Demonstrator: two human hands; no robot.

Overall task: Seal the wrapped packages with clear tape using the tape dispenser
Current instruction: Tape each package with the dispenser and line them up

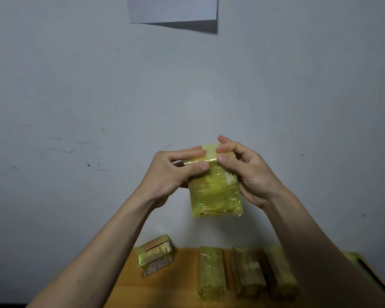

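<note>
I hold a yellow-green wrapped package [215,192] up in front of the wall, well above the table. My left hand [171,172] grips its upper left corner, thumb on the front face and fingers over the top. From the other side my right hand [242,167] pinches the upper right corner, thumb pressing the front near the top edge. Shiny clear film or tape covers the package. No tape dispenser is in view.
On the wooden table [185,274] below lie several more wrapped packages: one [155,257] at the left, one [211,272] in the middle, two [247,271] [280,272] at the right. A white sheet [171,8] hangs on the wall above.
</note>
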